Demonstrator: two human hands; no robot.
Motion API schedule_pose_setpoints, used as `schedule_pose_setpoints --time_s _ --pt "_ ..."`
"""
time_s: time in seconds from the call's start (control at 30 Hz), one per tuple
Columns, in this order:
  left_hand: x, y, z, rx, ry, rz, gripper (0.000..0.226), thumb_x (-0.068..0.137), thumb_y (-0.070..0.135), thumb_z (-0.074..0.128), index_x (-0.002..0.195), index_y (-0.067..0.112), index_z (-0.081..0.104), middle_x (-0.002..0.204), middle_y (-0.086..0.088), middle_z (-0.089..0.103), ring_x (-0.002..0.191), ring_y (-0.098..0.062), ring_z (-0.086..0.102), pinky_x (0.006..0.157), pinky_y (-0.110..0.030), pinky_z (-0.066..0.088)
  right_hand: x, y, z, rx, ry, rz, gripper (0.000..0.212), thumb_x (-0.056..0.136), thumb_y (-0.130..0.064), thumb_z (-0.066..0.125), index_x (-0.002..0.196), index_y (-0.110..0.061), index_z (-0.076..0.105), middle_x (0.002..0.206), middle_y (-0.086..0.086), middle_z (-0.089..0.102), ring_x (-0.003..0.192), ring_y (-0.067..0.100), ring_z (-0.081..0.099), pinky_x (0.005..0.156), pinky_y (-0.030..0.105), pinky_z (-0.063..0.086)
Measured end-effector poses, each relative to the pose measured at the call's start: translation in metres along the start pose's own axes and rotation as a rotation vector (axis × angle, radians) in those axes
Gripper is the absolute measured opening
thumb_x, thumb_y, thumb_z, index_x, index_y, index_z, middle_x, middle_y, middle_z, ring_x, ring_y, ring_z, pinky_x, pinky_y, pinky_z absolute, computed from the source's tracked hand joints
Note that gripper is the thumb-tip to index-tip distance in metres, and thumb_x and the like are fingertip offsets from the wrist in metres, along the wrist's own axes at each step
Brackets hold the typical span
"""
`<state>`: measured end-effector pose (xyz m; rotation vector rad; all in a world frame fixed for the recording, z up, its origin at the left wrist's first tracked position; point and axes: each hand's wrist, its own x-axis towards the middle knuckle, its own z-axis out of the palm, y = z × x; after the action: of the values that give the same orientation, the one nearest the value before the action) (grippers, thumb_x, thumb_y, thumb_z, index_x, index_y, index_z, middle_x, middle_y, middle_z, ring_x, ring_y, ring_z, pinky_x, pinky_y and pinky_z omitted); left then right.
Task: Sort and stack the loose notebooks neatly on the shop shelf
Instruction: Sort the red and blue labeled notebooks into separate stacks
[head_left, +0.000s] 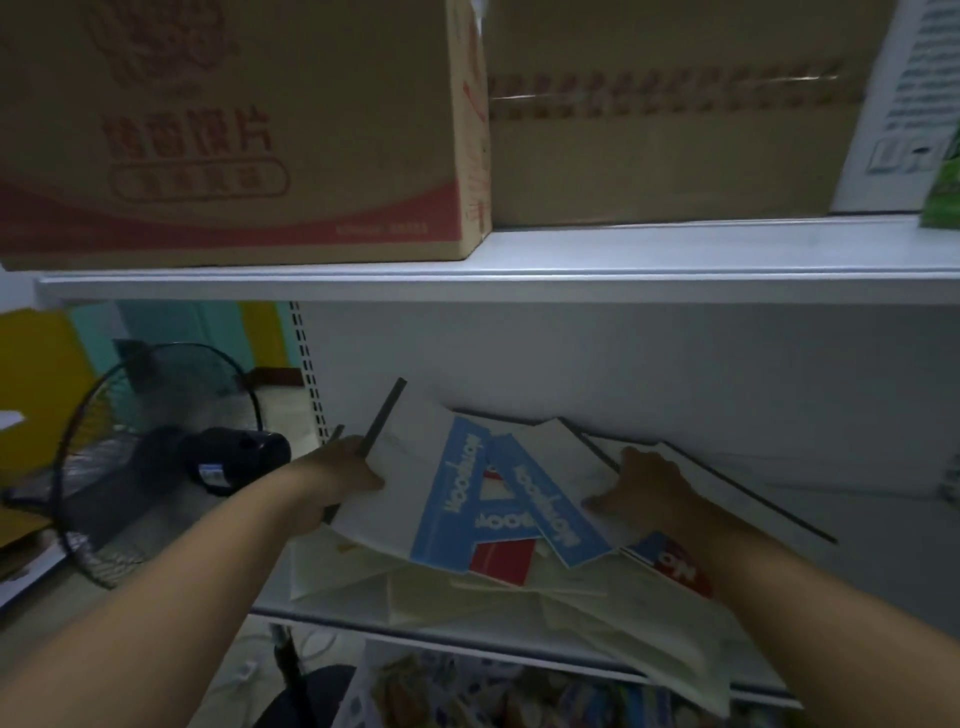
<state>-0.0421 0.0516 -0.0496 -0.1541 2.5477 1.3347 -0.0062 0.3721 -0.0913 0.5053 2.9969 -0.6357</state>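
Observation:
Several loose notebooks lie in a messy pile on the white shop shelf. Most have white covers with a blue band; a red-and-blue one pokes out at the right. My left hand grips the dark-spined left edge of a white and blue notebook that is tilted up off the pile. My right hand rests on another white notebook, fingers spread over its cover. Cream sheets lie under the pile and hang over the shelf's front edge.
Two cardboard boxes stand on the upper shelf. A black standing fan is at the left beside the shelf upright. Packaged goods fill the shelf below.

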Motion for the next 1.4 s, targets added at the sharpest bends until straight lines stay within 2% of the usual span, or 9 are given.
schedule_pose_setpoints --time_s 0.07,0.17,0.43,0.53,0.7,0.8,1.03,1.17,1.4 --pt "-0.002 -0.002 -0.01 -0.186 0.009 0.049 0.038 0.092 0.006 0.056 0.128 0.014 0.047 0.111 -0.007 0.061 0.098 -0.029 0.059 0.087 -0.043 0.051 0.011 0.001 -0.006 0.237 0.006 -0.008 0.028 0.082 -0.02 0.064 0.103 -0.003 0.059 0.099 0.011 0.059 0.093 0.023 0.057 0.082 0.03 0.051" --pt "-0.005 -0.004 -0.03 -0.435 0.112 0.085 0.04 0.094 0.0 0.049 0.131 0.012 0.044 0.099 -0.006 0.061 0.087 -0.027 0.059 0.075 -0.039 0.05 0.018 -0.006 -0.027 0.407 -0.057 -0.014 0.029 0.082 0.002 0.057 0.111 0.005 0.061 0.109 0.019 0.06 0.089 0.025 0.054 0.064 0.024 0.041" --pt "-0.017 0.012 -0.033 -0.445 -0.113 0.064 0.043 0.09 -0.002 0.049 0.13 0.013 0.052 0.11 -0.013 0.066 0.099 -0.032 0.062 0.076 -0.038 0.052 0.003 -0.045 -0.074 0.49 0.064 -0.519 0.021 0.054 -0.012 0.049 0.064 -0.005 0.065 0.047 -0.009 0.051 0.046 0.0 0.048 0.046 0.012 0.033" --pt "-0.021 0.038 0.003 -0.373 -0.292 0.106 0.037 0.089 0.008 0.055 0.125 0.015 0.057 0.112 -0.008 0.07 0.099 -0.026 0.067 0.078 -0.034 0.055 -0.006 -0.07 -0.066 0.159 0.064 -0.841 0.033 0.071 -0.014 0.045 0.081 -0.003 0.074 0.072 -0.008 0.062 0.063 -0.009 0.048 0.062 0.006 0.033" --pt "-0.026 0.056 0.049 -0.372 -0.479 0.189 0.045 0.075 0.042 0.071 0.107 0.01 0.07 0.107 -0.013 0.071 0.088 -0.022 0.07 0.072 -0.027 0.055 -0.004 -0.076 -0.05 0.064 0.312 -1.051 0.02 0.064 -0.011 0.049 0.071 -0.009 0.068 0.074 0.007 0.067 0.069 0.023 0.06 0.065 0.028 0.044" --pt "-0.028 0.062 0.069 -0.335 -0.516 0.266 0.044 0.059 0.012 0.073 0.103 0.013 0.07 0.103 -0.011 0.073 0.089 -0.025 0.07 0.077 -0.031 0.054 0.006 -0.054 -0.048 0.076 0.473 -1.106 0.007 0.071 -0.002 0.059 0.072 -0.008 0.064 0.079 0.008 0.061 0.076 0.016 0.047 0.064 0.025 0.036" --pt "-0.03 0.074 0.133 -0.229 -0.328 0.269 0.032 0.079 0.004 0.067 0.102 0.024 0.057 0.086 0.01 0.059 0.071 -0.002 0.057 0.047 -0.009 0.045 0.029 0.039 0.006 0.122 0.655 -0.591 0.03 0.085 -0.028 0.043 0.087 -0.006 0.064 0.086 0.014 0.062 0.079 0.03 0.059 0.067 0.034 0.047" --pt "-0.027 0.071 0.143 -0.207 -0.349 0.201 0.027 0.085 -0.002 0.06 0.104 0.017 0.06 0.096 -0.005 0.065 0.083 -0.017 0.061 0.062 -0.022 0.05 0.029 0.08 0.034 0.226 0.501 -0.245 0.031 0.098 -0.026 0.041 0.091 -0.004 0.062 0.093 0.013 0.061 0.092 0.027 0.056 0.072 0.028 0.033" --pt "-0.026 0.069 0.147 -0.215 -0.306 0.177 0.023 0.088 0.001 0.057 0.105 0.016 0.061 0.096 -0.006 0.065 0.087 -0.022 0.061 0.071 -0.029 0.051 0.026 0.076 0.032 0.184 0.516 -0.238 0.045 0.091 -0.046 0.03 0.058 -0.016 0.04 0.069 0.015 0.058 0.07 0.029 0.057 0.06 0.03 0.031"
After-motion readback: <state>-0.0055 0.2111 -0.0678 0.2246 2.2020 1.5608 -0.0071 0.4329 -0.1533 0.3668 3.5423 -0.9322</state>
